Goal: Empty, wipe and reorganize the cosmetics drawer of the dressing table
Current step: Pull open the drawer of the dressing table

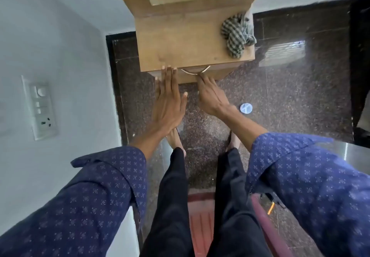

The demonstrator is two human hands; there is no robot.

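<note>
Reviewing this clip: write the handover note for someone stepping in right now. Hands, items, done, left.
Left hand: open, flat, fingertips on the table front edge.
Right hand: fingers hooked on the drawer handle.
Drawer: looks shut or barely open; contents not visible.
Checked cloth: bunched on the tabletop, right side.
Small round lid-like thing: on the floor.
Done: nothing visible.
Left: open, empty, wipe, reorganize.

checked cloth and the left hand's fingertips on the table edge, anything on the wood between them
In the head view, nothing: the stretch of dressing table top from the checked cloth to the left hand at the front edge is bare wood.
</note>
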